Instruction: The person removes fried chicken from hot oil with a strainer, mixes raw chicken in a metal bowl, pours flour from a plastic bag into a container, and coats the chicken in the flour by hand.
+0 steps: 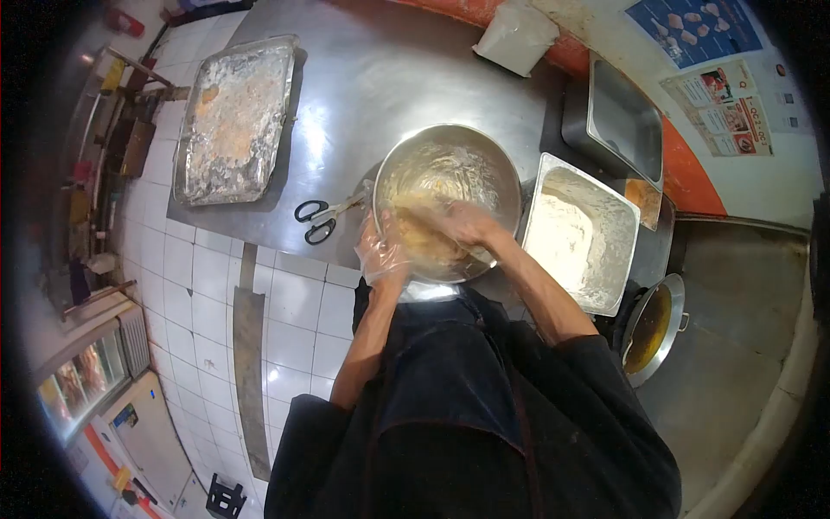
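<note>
Round bowl (494, 162) w/ yellowish mix (425, 247) sat nr table (354, 95) edge, no long axis; R hand (468, 223) was inside, nearer mix, L hand (381, 252) at left rim; couldn't tell either hand's finger spread, R blurred

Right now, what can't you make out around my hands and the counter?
In the head view:
- Right hand: finger positions, lost to motion blur.
- Mixture in the metal bowl: the part beneath that hand, covered by it.
- Steel counter: part of its near edge, hidden by the metal bowl and apron.
- Wall poster: its print, too small to read.
</note>
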The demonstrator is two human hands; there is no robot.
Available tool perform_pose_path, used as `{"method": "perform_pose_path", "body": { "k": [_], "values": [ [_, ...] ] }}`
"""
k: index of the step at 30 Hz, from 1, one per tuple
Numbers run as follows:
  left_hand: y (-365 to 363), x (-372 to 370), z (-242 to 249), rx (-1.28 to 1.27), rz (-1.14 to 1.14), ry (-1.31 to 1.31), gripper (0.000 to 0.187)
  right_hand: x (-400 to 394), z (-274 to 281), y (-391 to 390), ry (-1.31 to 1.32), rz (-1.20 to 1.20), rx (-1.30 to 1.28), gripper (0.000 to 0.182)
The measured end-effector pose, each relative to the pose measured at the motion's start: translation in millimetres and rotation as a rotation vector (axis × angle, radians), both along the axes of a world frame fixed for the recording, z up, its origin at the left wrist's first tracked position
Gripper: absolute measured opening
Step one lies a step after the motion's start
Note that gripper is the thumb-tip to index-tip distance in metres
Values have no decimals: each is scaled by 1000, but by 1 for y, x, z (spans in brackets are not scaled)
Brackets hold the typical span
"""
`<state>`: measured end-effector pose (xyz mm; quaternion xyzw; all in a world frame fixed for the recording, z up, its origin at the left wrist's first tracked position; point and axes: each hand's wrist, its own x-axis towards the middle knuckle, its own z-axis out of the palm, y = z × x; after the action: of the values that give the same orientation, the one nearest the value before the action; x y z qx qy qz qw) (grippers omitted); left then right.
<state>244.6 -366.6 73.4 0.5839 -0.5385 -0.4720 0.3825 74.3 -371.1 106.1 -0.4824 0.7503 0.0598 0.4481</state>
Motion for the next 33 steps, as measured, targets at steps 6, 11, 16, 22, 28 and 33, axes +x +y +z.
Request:
{"method": "perform_pose_path", "body": {
  "k": [6,11,16,22,28,33],
  "values": [
    [-1,6,15,-46,-66,33,38,15,-28,2,-585,-318,-2,74],
    [-3,16,-1,117,-18,108,45,18,-37,-4,-1107,-623,216,62],
    [-19,32,-4,86,-35,-42,51,14,-48,-4,-1228,-655,292,56],
    [-17,33,-32,0,-91,-75,55,-1,-10,-11,-1070,-586,257,58],
    [-27,19,13,440,68,365,65,-33,4,-12,-1036,-576,177,78],
    [-29,24,8,467,14,244,69,-49,2,-10,-1198,-777,51,66]
  ]
}}
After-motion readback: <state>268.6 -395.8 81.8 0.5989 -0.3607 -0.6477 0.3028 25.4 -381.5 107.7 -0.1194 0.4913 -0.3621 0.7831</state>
